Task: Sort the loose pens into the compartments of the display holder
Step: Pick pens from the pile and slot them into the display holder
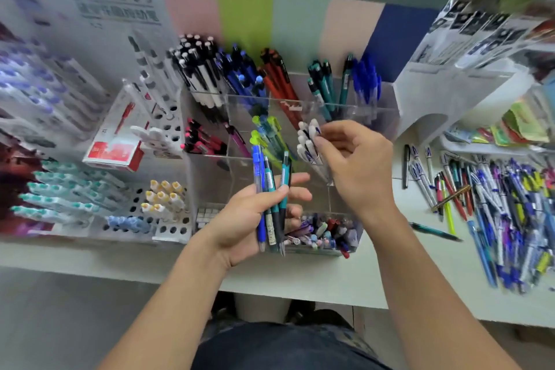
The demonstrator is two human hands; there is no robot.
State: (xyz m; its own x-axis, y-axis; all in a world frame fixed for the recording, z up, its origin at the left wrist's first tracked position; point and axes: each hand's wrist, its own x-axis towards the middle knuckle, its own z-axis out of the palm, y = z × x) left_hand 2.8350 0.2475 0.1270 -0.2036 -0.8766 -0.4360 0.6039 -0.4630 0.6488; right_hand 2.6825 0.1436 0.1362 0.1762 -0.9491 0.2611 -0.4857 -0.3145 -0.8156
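- The left hand (249, 219) grasps a small bunch of blue and teal pens (271, 198), upright in front of the clear holder (387, 117).
- The right hand (351, 159) pinches a white pen among the white pens (307, 141) standing in a middle compartment.
- Several compartments already hold sorted colours.
- A big loose pile of pens (495, 210) on the table (345, 276) to the right remains, so much sorting seems left.
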